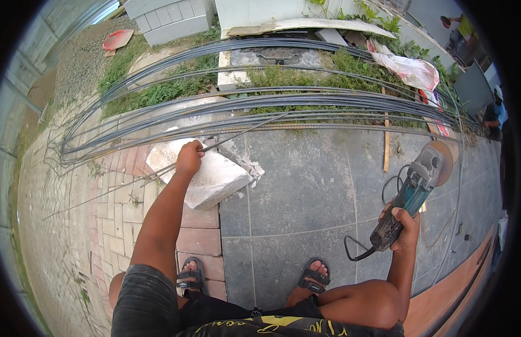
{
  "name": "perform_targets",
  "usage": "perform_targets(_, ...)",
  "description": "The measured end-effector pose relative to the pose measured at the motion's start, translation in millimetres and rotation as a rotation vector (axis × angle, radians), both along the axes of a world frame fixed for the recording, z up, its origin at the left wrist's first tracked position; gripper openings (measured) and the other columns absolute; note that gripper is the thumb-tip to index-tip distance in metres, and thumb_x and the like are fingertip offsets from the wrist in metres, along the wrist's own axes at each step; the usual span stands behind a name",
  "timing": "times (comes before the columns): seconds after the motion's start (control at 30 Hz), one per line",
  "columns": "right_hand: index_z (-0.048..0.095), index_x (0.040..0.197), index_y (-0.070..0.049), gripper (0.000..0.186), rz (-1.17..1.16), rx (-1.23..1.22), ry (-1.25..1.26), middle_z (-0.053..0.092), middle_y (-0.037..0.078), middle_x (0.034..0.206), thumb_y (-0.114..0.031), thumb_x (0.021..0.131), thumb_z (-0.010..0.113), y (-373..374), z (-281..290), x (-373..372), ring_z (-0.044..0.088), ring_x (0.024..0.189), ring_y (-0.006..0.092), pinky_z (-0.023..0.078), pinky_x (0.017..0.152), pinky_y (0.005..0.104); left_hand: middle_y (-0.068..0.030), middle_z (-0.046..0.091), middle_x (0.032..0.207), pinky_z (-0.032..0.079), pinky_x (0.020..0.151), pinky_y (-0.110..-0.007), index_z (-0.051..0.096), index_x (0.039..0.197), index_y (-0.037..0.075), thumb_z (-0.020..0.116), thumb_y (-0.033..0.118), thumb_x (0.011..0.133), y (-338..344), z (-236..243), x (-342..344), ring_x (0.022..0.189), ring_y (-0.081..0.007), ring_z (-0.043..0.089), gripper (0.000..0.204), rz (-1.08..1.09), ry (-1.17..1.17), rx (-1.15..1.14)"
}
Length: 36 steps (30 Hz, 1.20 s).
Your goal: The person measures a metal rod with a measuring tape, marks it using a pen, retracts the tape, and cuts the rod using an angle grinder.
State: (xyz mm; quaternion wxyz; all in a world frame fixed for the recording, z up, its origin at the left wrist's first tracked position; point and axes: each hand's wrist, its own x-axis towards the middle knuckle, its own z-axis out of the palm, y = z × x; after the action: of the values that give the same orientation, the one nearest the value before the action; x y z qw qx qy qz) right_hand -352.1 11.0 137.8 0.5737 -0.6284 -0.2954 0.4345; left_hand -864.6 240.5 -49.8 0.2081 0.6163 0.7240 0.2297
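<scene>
My left hand (190, 157) is closed around thin steel rebar (246, 130), just above a broken white block (215, 181) on the ground. The rebar slants from the lower left up toward the long bundle. In my right hand (405, 227) is a teal and black angle grinder (412, 194), gripped by its body and held off to the right. Its tan disc (442, 163) points up and away from me. A black cord (356, 257) leaves the grinder's rear end and loops beside it. Whether the disc is spinning, I cannot tell.
A long bundle of bent rebar (305, 102) crosses the ground ahead. A wooden strip (386, 135) and a white sack (406, 68) lie near it. Another person (496, 115) is at the far right. Brown boards (454, 295) lie at the lower right, grey tiles (294, 196) before me.
</scene>
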Motion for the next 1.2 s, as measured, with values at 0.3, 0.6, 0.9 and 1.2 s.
perform_targets(0.3,0.056,0.104,0.003,0.042,-0.015,-0.007,-0.016,0.063,0.015,0.079,-0.018,0.069,0.066,-4.3,5.0,-8.7,0.064,0.065,0.0248,0.053,0.058,0.0351,-0.0192,0.067,0.095,0.05,0.083,-0.044,0.067,0.094,0.0,0.069,-0.002,0.082,-13.8,-0.9,10.5,0.094,-0.0376,0.064,0.013,-0.303,0.122,0.11)
perform_targets(0.6,0.059,0.097,0.003,0.037,-0.013,-0.02,-0.029,0.065,0.014,0.077,-0.018,0.068,0.067,-15.4,12.4,-3.1,0.064,0.064,0.0226,0.052,0.057,0.0332,-0.0184,0.068,0.097,0.051,0.08,-0.049,0.07,0.097,0.003,0.069,0.003,0.083,2.1,37.4,194.2,0.095,-0.0394,0.065,0.014,-0.554,0.06,0.109)
perform_targets(0.9,0.053,0.113,0.004,0.05,-0.118,0.081,0.035,0.062,0.017,0.084,-0.016,0.069,0.066,-46.5,16.7,32.2,0.065,0.07,0.0269,0.054,0.062,0.0363,-0.0185,0.07,0.093,0.055,0.083,-0.05,0.073,0.085,0.002,0.059,0.007,0.084,41.8,36.7,386.8,0.096,-0.0372,0.067,0.014,-0.604,0.208,0.307)
perform_targets(1.2,0.055,0.11,0.004,0.046,-0.123,0.031,0.031,0.063,0.017,0.083,-0.016,0.069,0.066,-41.9,-0.9,52.3,0.065,0.068,0.0266,0.054,0.062,0.0356,-0.0208,0.068,0.093,0.055,0.078,-0.052,0.055,0.103,0.001,0.055,0.001,0.086,18.5,42.6,376.2,0.094,-0.0408,0.067,0.018,-0.558,0.006,0.179)
